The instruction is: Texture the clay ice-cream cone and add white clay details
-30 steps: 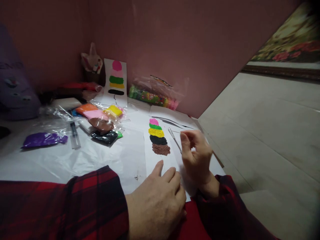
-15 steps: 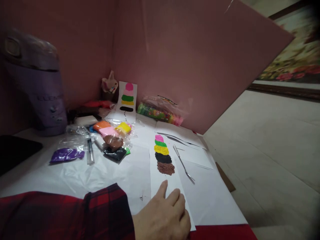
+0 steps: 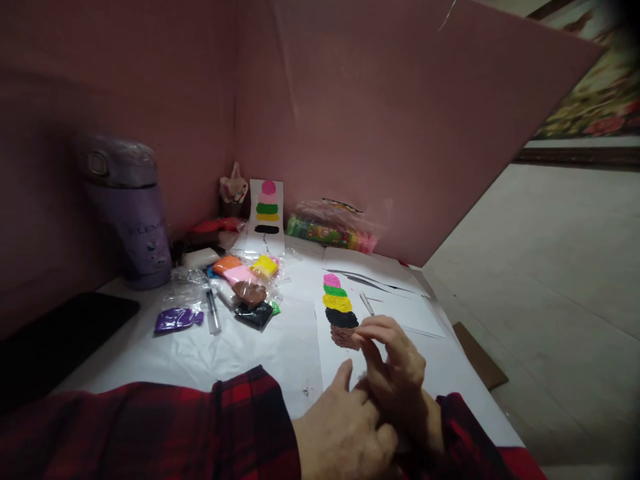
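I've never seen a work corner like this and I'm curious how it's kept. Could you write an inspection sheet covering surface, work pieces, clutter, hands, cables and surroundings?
Surface: white-covered table, papers on it.
Work pieces: paper strip with pink, green, yellow, black and brown bands; silver tool partly hidden by a hand; similar banded card propped behind.
Clutter: bagged colours, purple bag, clear tube, purple bottle, dark flat object.
Hands: left hand at the strip, index finger extended; right hand pinched beside the brown band, contents unclear.
Cables: nothing seen.
Surroundings: pink walls, framed picture.
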### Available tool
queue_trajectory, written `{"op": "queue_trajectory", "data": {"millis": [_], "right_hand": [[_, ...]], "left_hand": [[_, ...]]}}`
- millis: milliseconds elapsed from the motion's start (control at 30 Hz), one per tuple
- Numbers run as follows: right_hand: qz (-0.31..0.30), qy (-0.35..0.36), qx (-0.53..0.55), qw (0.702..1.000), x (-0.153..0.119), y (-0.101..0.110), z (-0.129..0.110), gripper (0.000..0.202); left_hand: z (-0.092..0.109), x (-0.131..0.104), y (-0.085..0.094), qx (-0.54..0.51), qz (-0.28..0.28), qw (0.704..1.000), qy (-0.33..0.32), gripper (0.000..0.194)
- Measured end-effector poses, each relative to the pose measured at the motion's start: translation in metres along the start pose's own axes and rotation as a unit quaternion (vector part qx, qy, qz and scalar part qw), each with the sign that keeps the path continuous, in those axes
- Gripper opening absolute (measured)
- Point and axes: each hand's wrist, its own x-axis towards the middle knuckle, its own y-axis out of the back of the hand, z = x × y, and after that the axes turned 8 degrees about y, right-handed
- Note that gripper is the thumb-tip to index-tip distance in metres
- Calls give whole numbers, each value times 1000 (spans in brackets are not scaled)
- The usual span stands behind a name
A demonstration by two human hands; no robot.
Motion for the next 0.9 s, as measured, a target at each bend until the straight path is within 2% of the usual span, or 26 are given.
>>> {"op": "queue_trajectory", "data": {"millis": [100,200,267,333,433,500,633,667,833,900], "right_hand": [[3,-37,-27,999,-9,1,14,18],[3,-66,-27,997,-13,4,21,17],[6,-93,-31,995,-13,5,24,16],[23,-123,-38,991,-13,6,27,14],[86,-187,-66,976,-15,8,31,11],[114,-226,-60,966,-16,9,33,18],[119,-295,-7,948,-13,10,33,33],[124,-311,2,942,-12,10,34,35],[163,-334,14,928,-10,9,40,37],[159,-331,16,930,-9,9,40,37]], "left_hand": [[-2,0,8,-11,-1,1000,-20,33],[-4,-1,18,-39,-31,998,-26,39],[-4,-2,23,-68,-39,997,-17,34],[-6,-2,26,-83,-21,996,-3,29],[-17,2,31,-53,71,995,36,31],[-31,5,37,-16,131,989,65,27],[-71,10,56,8,236,962,139,31],[-81,10,61,8,245,955,166,31],[-121,8,83,-47,307,886,346,38],[-131,6,92,-54,355,852,382,39]]}}
